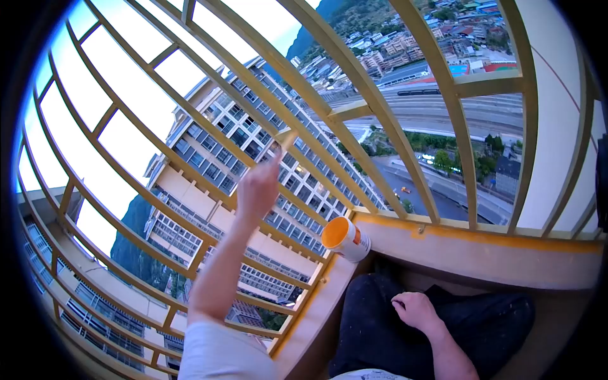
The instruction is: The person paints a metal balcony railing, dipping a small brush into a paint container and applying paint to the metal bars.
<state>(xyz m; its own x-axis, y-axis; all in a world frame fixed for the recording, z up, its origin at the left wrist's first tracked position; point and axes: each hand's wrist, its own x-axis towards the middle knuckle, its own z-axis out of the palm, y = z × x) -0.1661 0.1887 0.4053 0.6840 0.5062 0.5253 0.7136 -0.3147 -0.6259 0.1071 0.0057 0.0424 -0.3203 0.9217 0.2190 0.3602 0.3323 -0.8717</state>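
My left hand [258,187] is raised at the end of an outstretched arm, its fingers closed around a paintbrush [288,140]. The brush tip is at a yellow-painted bar of the metal railing [345,136]; motion blur hides the exact contact. Below and to the right, a white paint bucket [356,248] with orange-yellow paint inside stands at the ledge corner, untouched by either hand. My right hand [417,310] rests on my dark trousers [373,316] with its fingers curled in, and nothing shows in it.
Tall yellow bars curve around my left and front. A pale ledge [481,253] with orange paint along its edge runs below them, meeting another stretch at the bucket. Beyond the bars, far below, are a road [443,197], buildings [218,123] and rail tracks. A pale wall [557,95] stands right.
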